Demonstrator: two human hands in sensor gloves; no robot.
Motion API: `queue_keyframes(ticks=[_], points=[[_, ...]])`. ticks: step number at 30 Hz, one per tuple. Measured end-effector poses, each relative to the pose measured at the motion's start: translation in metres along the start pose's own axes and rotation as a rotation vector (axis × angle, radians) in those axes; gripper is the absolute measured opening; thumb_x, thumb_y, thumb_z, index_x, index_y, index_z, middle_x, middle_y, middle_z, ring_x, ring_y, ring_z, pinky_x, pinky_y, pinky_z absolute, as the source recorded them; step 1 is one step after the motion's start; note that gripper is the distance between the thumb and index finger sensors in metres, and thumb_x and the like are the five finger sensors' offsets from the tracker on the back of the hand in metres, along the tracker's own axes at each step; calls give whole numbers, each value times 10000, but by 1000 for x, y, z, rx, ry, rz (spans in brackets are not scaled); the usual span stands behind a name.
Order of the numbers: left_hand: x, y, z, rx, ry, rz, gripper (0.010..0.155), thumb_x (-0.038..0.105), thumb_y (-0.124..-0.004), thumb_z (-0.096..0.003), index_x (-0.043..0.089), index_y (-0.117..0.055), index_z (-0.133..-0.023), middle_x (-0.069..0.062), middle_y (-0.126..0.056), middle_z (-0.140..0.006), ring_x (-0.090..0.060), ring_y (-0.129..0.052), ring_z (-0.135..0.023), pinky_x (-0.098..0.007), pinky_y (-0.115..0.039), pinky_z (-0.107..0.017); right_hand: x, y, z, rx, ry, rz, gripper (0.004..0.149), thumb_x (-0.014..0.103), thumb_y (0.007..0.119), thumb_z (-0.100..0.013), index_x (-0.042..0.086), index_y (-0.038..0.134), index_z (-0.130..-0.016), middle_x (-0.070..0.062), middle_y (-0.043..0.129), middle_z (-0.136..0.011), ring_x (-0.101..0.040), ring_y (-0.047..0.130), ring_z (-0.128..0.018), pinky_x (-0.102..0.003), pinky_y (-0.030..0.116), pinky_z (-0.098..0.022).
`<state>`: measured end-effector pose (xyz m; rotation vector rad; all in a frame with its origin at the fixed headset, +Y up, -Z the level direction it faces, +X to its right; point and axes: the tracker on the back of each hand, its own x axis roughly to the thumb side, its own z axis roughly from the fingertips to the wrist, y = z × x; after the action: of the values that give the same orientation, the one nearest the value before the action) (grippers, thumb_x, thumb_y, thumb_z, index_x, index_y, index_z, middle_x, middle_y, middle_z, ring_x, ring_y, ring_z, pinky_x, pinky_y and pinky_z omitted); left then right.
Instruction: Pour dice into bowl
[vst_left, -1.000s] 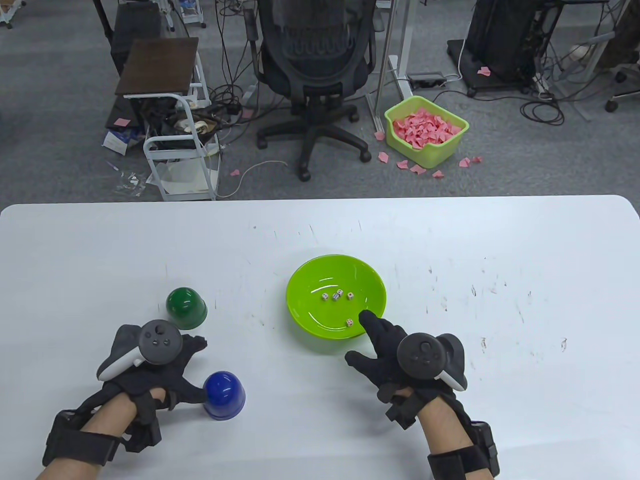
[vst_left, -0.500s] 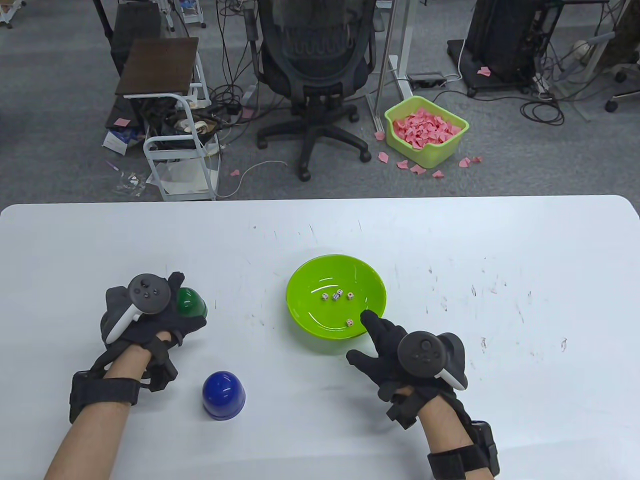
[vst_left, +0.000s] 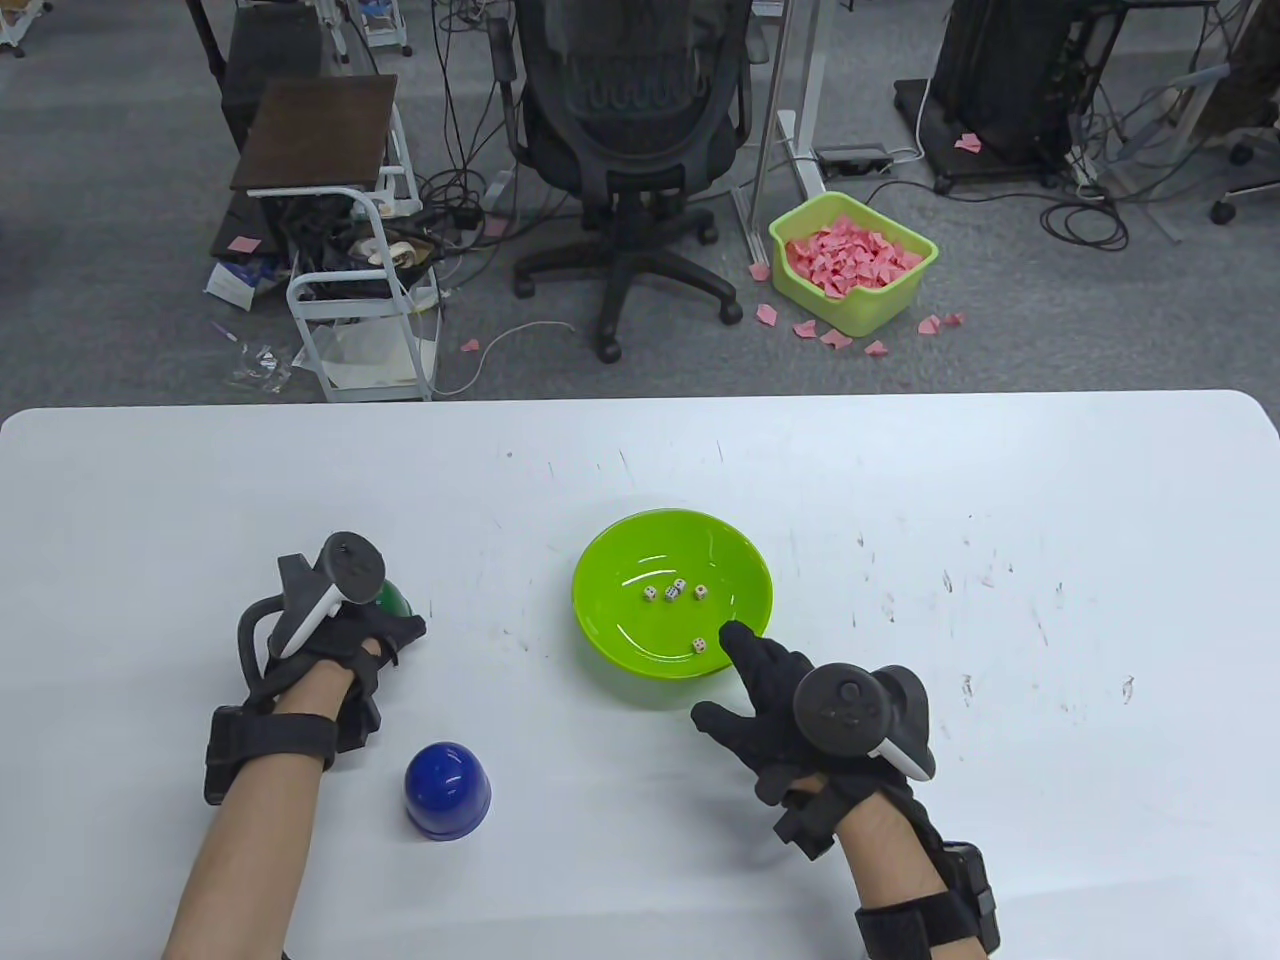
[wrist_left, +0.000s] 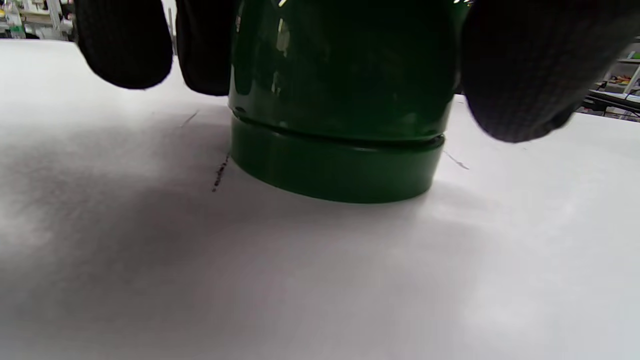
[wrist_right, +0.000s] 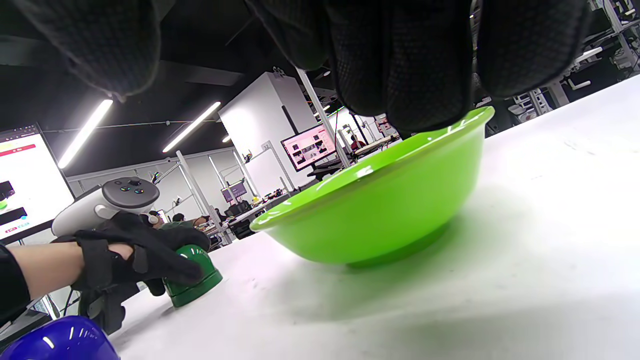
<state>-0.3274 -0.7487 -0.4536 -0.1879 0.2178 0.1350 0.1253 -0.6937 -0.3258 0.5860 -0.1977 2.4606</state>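
Observation:
A lime green bowl (vst_left: 672, 560) stands mid-table with several small dice (vst_left: 675, 592) in it. A dark green dice cup (vst_left: 396, 599) stands mouth-down on the table to the bowl's left. My left hand (vst_left: 385, 622) wraps over it from the near side. In the left wrist view the cup (wrist_left: 340, 100) sits flat on the table with my fingers (wrist_left: 520, 75) on both sides. A blue dice cup (vst_left: 447, 790) stands mouth-down nearer me, untouched. My right hand (vst_left: 722, 672) is spread open, its index fingertip at the bowl's near rim (wrist_right: 380, 210).
The white table (vst_left: 900, 480) is scuffed with small marks. Beyond its far edge are an office chair (vst_left: 630, 130), a small cart (vst_left: 350, 250) and a green bin of pink scraps (vst_left: 850, 260) on the floor.
My left hand left the blue cup, moved away from me to the green cup and closed around it. The right hand, the bowl and the dice have not moved.

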Motion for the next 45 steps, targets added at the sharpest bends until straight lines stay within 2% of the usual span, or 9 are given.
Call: queue_keyframes(ticks=[8,15,26,33,40,45], points=[[4,-4,-4,43,17,-22,1052,607,-1059,-237,309,-436,-1030,-194,-634,-1062,-432,-923,-883,-556,-880,-631,-5,1,0,6,26,-12,854,574,771,-474,-12,549,-1054,-337,768,-973,-556,852,-709,-716,704,-543],[5,-4,-3,61,22,-26,1059,605,-1076,-227,306,-447,-1025,-187,-676,-1033,-403,-955,-842,-510,-911,-610,-4,3,1,12,23,-16,853,573,772,-474,-13,550,-1053,-338,769,-972,-557,855,-706,-716,706,-540],[2,-1,3,95,-20,-13,1061,617,-1072,-234,286,-456,-1031,-175,-691,-1023,-407,-965,-827,-508,-905,-605,-6,2,2,-26,20,-40,852,571,777,-471,-11,552,-1051,-333,764,-977,-554,860,-703,-714,710,-539],[10,39,25,151,-153,62,1050,617,-1056,-256,283,-445,-1041,-178,-674,-1037,-409,-944,-848,-504,-895,-610,-5,2,3,-85,-2,-46,853,565,785,-470,-3,538,-1056,-331,738,-996,-552,844,-722,-718,695,-551],[34,83,65,185,-325,165,1046,611,-1054,-258,277,-451,-1044,-183,-673,-1040,-416,-943,-848,-509,-892,-608,5,4,5,-127,-41,-39,867,563,805,-464,6,518,-1063,-319,713,-1018,-553,820,-751,-738,665,-565],[57,96,94,174,-439,239,1045,612,-1052,-259,275,-453,-1045,-182,-676,-1038,-413,-946,-845,-509,-895,-604,16,7,6,-144,-74,-12,911,576,837,-441,12,497,-1070,-305,692,-1038,-559,790,-782,-775,603,-582]])
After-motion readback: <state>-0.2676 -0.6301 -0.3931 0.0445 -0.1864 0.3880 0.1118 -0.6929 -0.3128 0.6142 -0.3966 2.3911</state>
